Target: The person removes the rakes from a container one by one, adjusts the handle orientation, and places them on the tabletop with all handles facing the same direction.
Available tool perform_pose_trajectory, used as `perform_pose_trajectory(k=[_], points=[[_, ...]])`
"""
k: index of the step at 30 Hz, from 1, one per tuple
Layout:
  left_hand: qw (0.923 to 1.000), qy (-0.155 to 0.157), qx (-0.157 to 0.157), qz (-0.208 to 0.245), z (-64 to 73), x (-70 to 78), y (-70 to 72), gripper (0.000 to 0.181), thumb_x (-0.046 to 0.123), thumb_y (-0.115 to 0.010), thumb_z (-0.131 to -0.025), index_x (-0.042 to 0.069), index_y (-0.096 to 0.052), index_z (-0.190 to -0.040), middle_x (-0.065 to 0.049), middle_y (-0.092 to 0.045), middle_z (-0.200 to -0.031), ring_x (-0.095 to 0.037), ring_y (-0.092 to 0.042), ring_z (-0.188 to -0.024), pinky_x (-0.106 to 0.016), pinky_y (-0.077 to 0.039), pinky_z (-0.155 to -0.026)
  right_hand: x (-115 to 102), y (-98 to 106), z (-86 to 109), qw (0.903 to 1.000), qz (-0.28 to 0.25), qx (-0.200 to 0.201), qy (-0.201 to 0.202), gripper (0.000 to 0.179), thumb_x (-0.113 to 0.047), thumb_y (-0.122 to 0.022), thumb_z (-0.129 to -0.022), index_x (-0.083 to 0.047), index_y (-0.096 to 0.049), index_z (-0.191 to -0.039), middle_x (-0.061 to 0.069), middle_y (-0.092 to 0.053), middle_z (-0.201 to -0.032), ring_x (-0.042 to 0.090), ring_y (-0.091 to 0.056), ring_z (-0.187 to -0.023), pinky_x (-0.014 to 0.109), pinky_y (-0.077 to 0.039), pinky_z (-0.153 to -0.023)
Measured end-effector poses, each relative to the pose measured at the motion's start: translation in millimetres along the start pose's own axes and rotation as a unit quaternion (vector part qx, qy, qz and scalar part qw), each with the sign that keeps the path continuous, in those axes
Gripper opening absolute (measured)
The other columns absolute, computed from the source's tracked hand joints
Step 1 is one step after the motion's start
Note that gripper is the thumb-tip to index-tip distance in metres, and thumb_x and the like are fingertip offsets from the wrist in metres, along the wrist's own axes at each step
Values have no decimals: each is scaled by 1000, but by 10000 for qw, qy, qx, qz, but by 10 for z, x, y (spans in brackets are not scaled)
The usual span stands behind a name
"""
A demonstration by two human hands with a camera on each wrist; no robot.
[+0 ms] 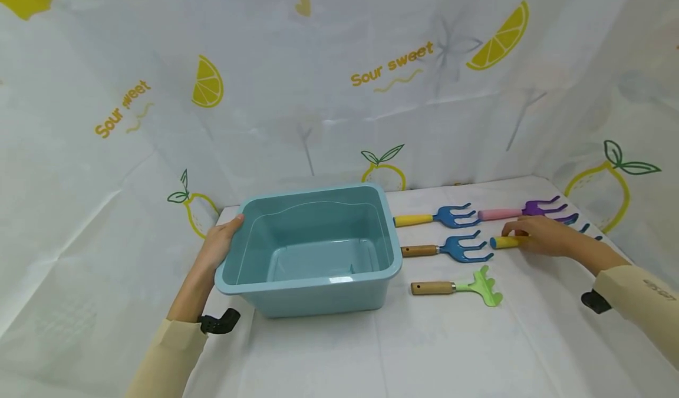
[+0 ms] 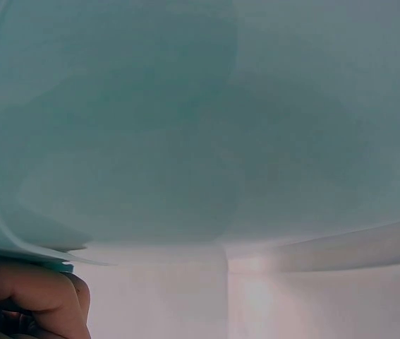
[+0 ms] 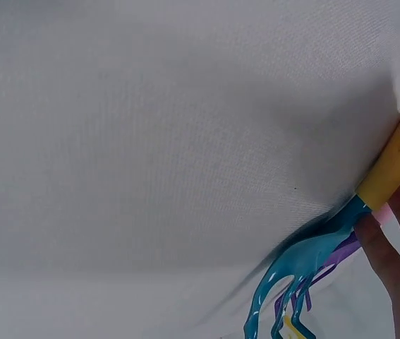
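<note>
A light blue plastic basin [image 1: 318, 295] stands on the white-covered table. My left hand [image 1: 220, 244] grips its left rim, and in the left wrist view curled fingers [image 2: 37, 293] show beneath the edge of the basin wall [image 2: 185, 127]. Over to the right, my right hand [image 1: 546, 237] holds a hand fork by its yellow handle [image 1: 504, 242]. The right wrist view shows this fork's blue tines [image 3: 298, 258] close to the cloth, with the thumb and fingers [image 3: 386, 261] on either side of the handle. In the head view the hand hides part of it.
Between basin and right hand lie a blue fork with yellow handle [image 1: 414, 220], a blue fork with wooden handle [image 1: 421, 250] and a green rake [image 1: 483, 287]. A purple fork with pink handle [image 1: 501, 214] lies behind the right hand. Lemon-print cloth [image 1: 297, 91] hangs behind.
</note>
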State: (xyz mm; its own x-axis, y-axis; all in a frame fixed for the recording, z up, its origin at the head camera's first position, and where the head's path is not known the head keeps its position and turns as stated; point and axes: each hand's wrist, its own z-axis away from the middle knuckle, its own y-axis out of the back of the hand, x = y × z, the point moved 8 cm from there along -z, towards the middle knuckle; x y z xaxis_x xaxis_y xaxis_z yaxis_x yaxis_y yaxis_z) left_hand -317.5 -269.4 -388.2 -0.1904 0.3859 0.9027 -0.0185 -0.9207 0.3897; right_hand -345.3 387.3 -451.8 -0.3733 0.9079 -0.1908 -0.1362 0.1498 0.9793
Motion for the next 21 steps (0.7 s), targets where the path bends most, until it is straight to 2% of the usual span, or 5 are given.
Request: perform_pose_trajectory(k=[3,12,16,21], points=[[10000,-7,10,-26,5,0,-1,75,60,-40,-107,-3,-54,-144,-8,-72,-108,-10,-70,-80,-28,-60,-67,1,-2,0,9999,-137,-69,-9,22,-8,-77,-90,-14,-75,-111,3,-72,-103,24,-64,-94,51,-59,-84],[10000,-12,-18,-45,1,-5,-4,77,60,-38,-107,-3,-47,-150,-22,-65,-132,-11,-71,-87,-28,-61,-70,-28,19,2,9997,-126,-222,46,25,-6,-77,-89,-12,-75,-113,3,-72,-104,23,-64,-94,51,-58,-85],[10000,-7,-22,-2,5,-8,-1,77,60,-39,-107,-3,-48,-150,-20,-67,-129,-10,-71,-86,-28,-61,-70,-36,22,-9,9995,-119,-291,-22,24,-6,-77,-89,-12,-75,-112,3,-72,-103,22,-64,-93,51,-58,-85],[10000,0,44,19,12,11,4,75,59,-41,-107,-5,-51,-146,-11,-72,-113,-8,-71,-82,-26,-60,-69,-26,31,-6,9989,-105,-421,-170,23,-9,-77,-89,-13,-74,-112,3,-72,-101,20,-63,-89,51,-58,-83]])
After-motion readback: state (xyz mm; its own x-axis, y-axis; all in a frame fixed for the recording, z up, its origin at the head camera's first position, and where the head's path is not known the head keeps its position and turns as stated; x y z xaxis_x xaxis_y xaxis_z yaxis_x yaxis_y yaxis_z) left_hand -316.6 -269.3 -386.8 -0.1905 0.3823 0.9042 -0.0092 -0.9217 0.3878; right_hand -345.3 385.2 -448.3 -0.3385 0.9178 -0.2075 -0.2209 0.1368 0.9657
